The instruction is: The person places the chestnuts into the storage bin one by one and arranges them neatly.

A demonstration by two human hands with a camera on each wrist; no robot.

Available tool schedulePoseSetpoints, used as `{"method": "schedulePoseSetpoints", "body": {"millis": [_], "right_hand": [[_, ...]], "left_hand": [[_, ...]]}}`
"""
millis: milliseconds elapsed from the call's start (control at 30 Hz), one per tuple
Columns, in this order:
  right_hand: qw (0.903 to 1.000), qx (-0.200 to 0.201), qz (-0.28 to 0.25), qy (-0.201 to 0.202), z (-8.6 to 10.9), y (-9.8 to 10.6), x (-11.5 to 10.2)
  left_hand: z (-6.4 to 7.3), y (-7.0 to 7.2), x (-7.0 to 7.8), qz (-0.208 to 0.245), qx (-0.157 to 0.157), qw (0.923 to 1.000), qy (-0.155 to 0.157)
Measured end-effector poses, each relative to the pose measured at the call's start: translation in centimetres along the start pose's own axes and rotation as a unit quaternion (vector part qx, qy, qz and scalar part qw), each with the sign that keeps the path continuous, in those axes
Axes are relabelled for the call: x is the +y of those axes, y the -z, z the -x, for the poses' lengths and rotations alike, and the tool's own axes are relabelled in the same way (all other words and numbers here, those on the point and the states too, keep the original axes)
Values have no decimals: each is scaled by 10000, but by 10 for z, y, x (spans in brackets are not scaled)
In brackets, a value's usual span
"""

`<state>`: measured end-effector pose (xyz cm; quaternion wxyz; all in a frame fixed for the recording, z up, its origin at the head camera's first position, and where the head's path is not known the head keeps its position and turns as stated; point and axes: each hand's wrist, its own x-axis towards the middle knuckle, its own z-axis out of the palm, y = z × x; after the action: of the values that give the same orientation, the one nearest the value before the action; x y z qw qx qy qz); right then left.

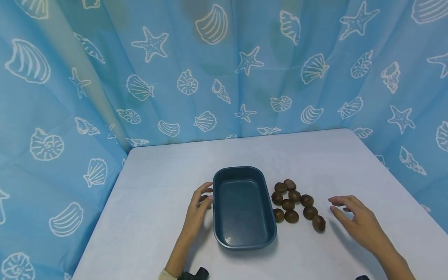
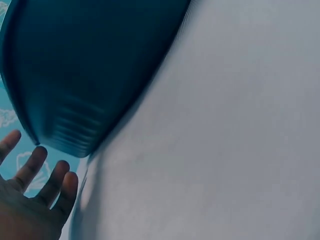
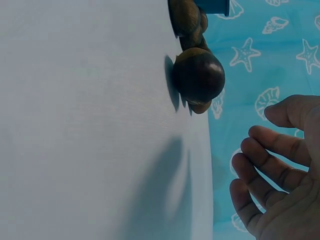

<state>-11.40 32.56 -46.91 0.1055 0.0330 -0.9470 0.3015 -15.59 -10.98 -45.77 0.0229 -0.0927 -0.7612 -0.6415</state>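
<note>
A dark blue rectangular tray (image 1: 241, 210) sits near the middle of the table. My left hand (image 1: 197, 214) is at its left side, fingertips right at the rim; in the left wrist view its fingers (image 2: 52, 187) are spread beside the tray wall (image 2: 75, 120). Several shiny brown chestnuts (image 1: 291, 216) lie loosely grouped just right of the tray. Farther right, my right hand (image 1: 360, 223) hovers over the table with relaxed fingers and nothing in it. The right wrist view shows those fingers (image 3: 272, 162) apart from the nearest chestnut (image 3: 199, 75).
The tray and chestnuts rest on a white-covered table (image 1: 168, 175). A blue curtain (image 1: 224, 77) with white shells and starfish hangs behind it and along both sides. Dark wrist gear (image 1: 196, 274) shows at the bottom edge.
</note>
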Motion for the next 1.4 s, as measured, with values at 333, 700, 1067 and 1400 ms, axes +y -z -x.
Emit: {"method": "schedulePoseSetpoints", "body": {"millis": [333,700,1067,1400], "right_hand": [[9999,23,-99,3,11,-3,2],[9992,341,6,204,15,-17,-3],[9987,186,60,470,22,-19,-5],[9974,56,257,667,26,-25,-1]], "left_hand": [[1,-4,-5,-6,-212,9997,-101],[6,-1,-8,-181,-92,9997,126],[3,-5,-11,-122,-260,9996,18],[2,-5,-10,-126,-254,9996,93]]}}
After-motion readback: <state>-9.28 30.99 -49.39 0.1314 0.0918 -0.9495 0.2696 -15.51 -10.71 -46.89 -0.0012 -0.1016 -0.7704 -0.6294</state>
